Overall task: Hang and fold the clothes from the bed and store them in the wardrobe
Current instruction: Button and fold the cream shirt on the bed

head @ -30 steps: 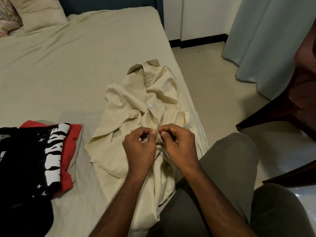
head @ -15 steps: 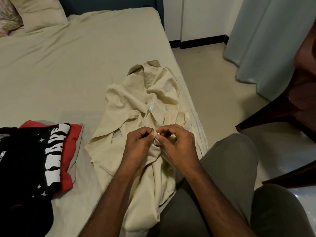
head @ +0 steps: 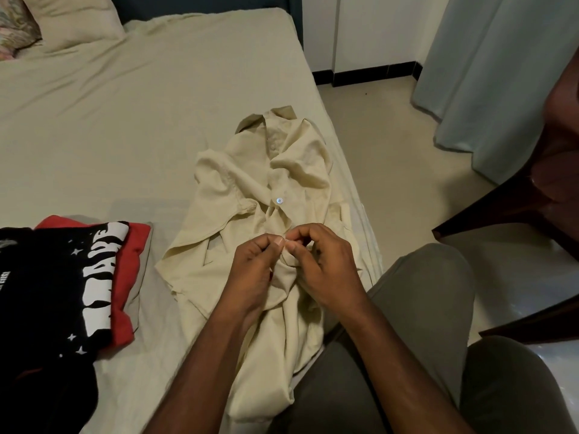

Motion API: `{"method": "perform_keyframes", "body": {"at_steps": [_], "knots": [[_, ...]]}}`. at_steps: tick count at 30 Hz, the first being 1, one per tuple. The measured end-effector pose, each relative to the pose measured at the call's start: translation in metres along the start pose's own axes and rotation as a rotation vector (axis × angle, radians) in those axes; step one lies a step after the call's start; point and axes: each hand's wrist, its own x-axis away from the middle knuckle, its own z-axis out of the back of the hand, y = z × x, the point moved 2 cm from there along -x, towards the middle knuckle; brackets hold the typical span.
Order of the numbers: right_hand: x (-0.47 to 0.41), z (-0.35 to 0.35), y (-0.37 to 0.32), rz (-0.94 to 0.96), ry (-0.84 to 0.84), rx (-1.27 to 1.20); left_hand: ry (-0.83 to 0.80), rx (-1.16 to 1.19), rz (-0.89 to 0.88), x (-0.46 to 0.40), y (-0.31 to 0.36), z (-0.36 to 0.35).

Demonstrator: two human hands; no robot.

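The room is dim and warm-toned, lit softly from above with no hard beam. Shadows are faint and diffuse: a soft one falls beneath the cream shirt point(head: 260, 220) folds and along the bed point(head: 125, 120) sheet wrinkles. The tiled floor point(head: 532, 277) at lower right carries a pale glossy sheen. A dark blurred shape point(head: 560, 126) at the right edge is out of focus. Wide-angle distortion bends lines near the borders. The centre is reasonably sharp, slightly grainy.

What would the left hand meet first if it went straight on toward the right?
The right hand: the left hand pinches the shirt directly opposite it, fingers almost touching.
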Motion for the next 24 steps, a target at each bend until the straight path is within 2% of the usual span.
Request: {"method": "perform_keyframes", "body": {"at_steps": [2, 8, 12, 15, 18, 20, 22, 24], "knots": [[0.000, 0.001, 0.003, -0.023, -0.009, -0.049, -0.017, -0.056, -0.026, 0.000, -0.001, -0.001], [0.001, -0.003, 0.007, -0.031, 0.007, 0.018, 0.061, -0.172, -0.127, 0.000, -0.002, -0.005], [0.003, 0.002, 0.008, -0.082, 0.004, 0.023, 0.104, -0.052, -0.071, -0.002, -0.006, 0.002], [0.003, 0.012, 0.012, -0.081, -0.040, 0.167, 0.182, 0.036, -0.087, -0.007, -0.004, 0.014], [0.001, 0.018, 0.017, -0.048, -0.057, 0.387, 0.404, -0.296, -0.268, -0.004, 0.006, 0.027], [-0.001, 0.017, 0.018, -0.053, -0.038, 0.411, 0.543, -0.466, -0.401, 0.007, 0.014, 0.026], [-0.003, 0.016, 0.018, -0.049, -0.014, 0.388, 0.508, -0.539, -0.492, 0.020, 0.017, 0.012], [-0.004, 0.016, 0.018, -0.038, 0.017, 0.374, 0.419, -0.639, -0.455, 0.029, 0.009, -0.005]]}}
